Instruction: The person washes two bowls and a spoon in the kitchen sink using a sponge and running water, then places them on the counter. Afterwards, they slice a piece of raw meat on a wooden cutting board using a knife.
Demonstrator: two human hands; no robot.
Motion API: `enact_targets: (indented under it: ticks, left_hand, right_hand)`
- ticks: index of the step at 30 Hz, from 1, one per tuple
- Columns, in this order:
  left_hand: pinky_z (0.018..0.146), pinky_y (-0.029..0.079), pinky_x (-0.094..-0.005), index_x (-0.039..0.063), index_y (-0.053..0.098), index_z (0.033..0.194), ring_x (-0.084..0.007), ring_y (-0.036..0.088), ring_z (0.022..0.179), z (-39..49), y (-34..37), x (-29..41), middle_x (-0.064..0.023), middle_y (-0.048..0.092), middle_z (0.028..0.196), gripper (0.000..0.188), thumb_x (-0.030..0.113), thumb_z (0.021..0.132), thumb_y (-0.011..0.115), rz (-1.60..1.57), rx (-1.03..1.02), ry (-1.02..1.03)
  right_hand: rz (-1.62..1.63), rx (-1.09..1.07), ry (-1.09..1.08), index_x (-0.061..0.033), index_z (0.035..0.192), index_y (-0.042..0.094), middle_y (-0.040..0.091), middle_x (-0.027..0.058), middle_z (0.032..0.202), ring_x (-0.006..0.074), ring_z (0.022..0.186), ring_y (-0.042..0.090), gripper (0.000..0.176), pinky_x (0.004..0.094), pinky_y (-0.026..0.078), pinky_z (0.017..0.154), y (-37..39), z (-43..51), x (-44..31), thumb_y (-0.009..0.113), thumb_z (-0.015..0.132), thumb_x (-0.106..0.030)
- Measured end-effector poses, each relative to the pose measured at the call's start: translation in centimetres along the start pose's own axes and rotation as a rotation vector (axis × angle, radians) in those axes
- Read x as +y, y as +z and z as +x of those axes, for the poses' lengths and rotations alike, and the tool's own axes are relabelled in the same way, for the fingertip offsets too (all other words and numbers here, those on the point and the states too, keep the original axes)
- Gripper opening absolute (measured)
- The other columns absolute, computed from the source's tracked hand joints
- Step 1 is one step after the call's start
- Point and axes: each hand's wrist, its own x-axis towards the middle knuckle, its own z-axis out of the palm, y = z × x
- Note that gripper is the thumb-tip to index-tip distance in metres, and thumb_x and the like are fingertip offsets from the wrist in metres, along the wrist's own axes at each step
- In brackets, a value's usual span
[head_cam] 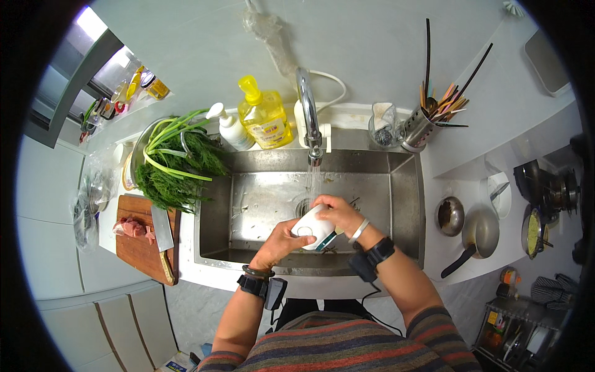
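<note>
Over the steel sink (260, 186) I hold a small white bowl (314, 228) with a dark green band. It is tilted, with its round foot ring towards my left hand (281, 242), whose fingers and thumb grip that side. My right hand (341, 215) grasps the bowl's other side, and its fingertips are partly hidden. Water (314, 179) runs from the chrome faucet (307, 107) just behind the bowl and my right fingers. The drain (302, 204) shows partly behind the bowl, and small green scraps lie on the sink floor.
Left of the sink, dill and green onions (179, 162) overhang its edge. A cleaver (161, 228) and raw meat (132, 228) lie on a wooden cutting board (130, 255). Soap bottles (265, 118) and a chopstick holder (416, 130) stand behind. A pan (481, 232) sits on the right.
</note>
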Motion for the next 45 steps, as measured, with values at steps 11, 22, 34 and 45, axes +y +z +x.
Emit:
enact_targets:
  ticks: [11, 22, 34, 45]
  left_hand:
    - [0.084, 0.047, -0.0251, -0.002, 0.062, 0.116, -0.0078, 0.059, 0.089, 1.0, -0.6, 0.2, -0.0020, 0.066, 0.100, 0.040, 0.013, 0.082, 0.076, 0.024, -0.042, -0.007]
    - [0.082, 0.047, -0.0247, -0.001, 0.063, 0.113, -0.0079, 0.057, 0.088, 1.9, -0.6, 1.4, -0.0009, 0.066, 0.096, 0.038, 0.018, 0.083, 0.076, 0.038, -0.031, 0.031]
    - [0.085, 0.047, -0.0245, 0.001, 0.064, 0.116, -0.0081, 0.059, 0.089, 1.9, -0.9, 1.4, -0.0012, 0.067, 0.099, 0.039, 0.017, 0.082, 0.077, -0.049, -0.035, 0.007]
    - [0.083, 0.047, -0.0242, 0.000, 0.064, 0.115, -0.0080, 0.059, 0.088, 2.0, -1.2, 0.8, -0.0009, 0.067, 0.098, 0.039, 0.017, 0.082, 0.077, 0.010, -0.008, 0.001]
  right_hand:
    - [0.031, -0.088, 0.136, 0.0002, 0.108, 0.062, 0.062, 0.0068, 0.096, 0.0136, 0.092, 0.055, 0.028, 0.0281, 0.045, 0.083, -1.3, 1.4, -0.9, 0.060, 0.080, -0.008]
    - [0.037, -0.105, 0.131, 0.0006, 0.107, 0.063, 0.063, 0.0058, 0.098, 0.0124, 0.090, 0.057, 0.023, 0.0275, 0.048, 0.080, -2.5, 2.4, -1.5, 0.058, 0.087, -0.010]
    - [-0.090, -0.136, 0.103, 0.0016, 0.109, 0.062, 0.063, 0.0067, 0.101, 0.0128, 0.092, 0.057, 0.025, 0.0267, 0.047, 0.083, -2.6, 3.3, -0.9, 0.063, 0.086, -0.007]
    - [-0.013, -0.130, 0.096, 0.0014, 0.107, 0.064, 0.063, 0.0059, 0.097, 0.0116, 0.087, 0.058, 0.023, 0.0253, 0.048, 0.078, -2.4, 3.4, -0.7, 0.063, 0.085, -0.007]
